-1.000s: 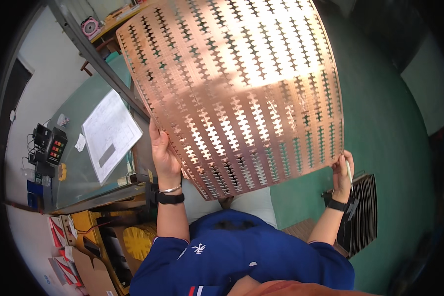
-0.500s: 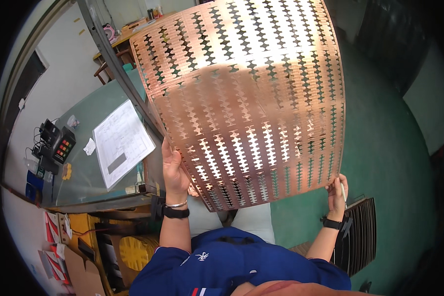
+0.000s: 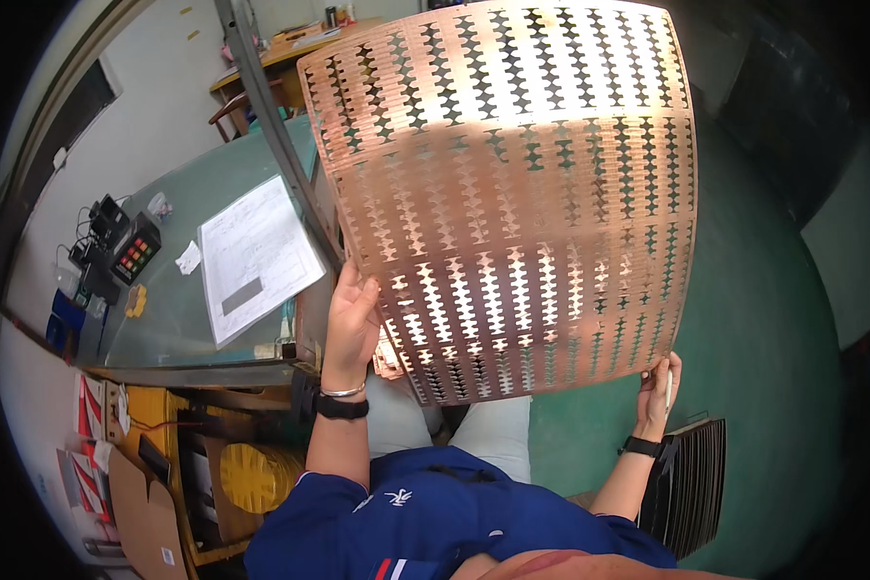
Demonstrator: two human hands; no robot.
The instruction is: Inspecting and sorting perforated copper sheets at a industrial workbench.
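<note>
Left hand (image 3: 352,319) is bent closed on the left edge of a copper sheet (image 3: 512,217) full of cut-out holes. The right hand (image 3: 654,406) pinches its near right corner and also has a thin white stick (image 3: 669,387). The sheet goes up and away on the far side of both hands; its long side seems to run near to far. A metal post (image 3: 266,101) and a table (image 3: 169,333) crowd the left. More room is on the right, over green floor (image 3: 759,290).
</note>
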